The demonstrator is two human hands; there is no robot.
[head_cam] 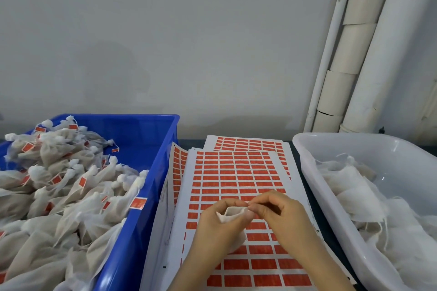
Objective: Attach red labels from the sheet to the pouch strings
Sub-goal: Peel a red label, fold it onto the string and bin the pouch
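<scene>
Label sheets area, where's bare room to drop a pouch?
Blue crate is bare at its far right corner, beside the pouch heap; the white tub is bare at its far end. Crowded: label sheets fill the middle under left hand and right hand.

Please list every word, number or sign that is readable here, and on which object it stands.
Nothing is readable.
Red labels on the top sheet: faint print, too blurred.
Red tags on pouches in the blue crate: too small.
Sheet margin at left: faint marks, unreadable.
Pouch between left hand and right hand: no text visible.
</scene>
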